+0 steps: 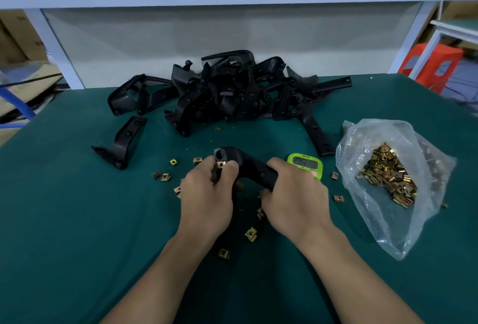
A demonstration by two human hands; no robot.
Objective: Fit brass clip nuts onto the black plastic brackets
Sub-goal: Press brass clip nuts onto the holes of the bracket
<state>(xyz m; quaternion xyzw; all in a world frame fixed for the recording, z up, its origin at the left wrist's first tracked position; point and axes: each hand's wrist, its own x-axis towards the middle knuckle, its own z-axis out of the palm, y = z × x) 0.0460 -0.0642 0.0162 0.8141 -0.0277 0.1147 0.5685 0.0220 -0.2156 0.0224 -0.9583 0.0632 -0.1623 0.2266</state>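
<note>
The left hand pinches a brass clip nut onto the black bracket's near end, while the right hand grips its far end.

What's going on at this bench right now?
A person is fitting clip nuts. The right hand grips a black bracket at one end, while the left hand pinches a brass clip nut against its other end. A heap of brackets lies at the back of the green mat, loose nuts are scattered around, and a plastic bag of nuts sits at right.
</note>
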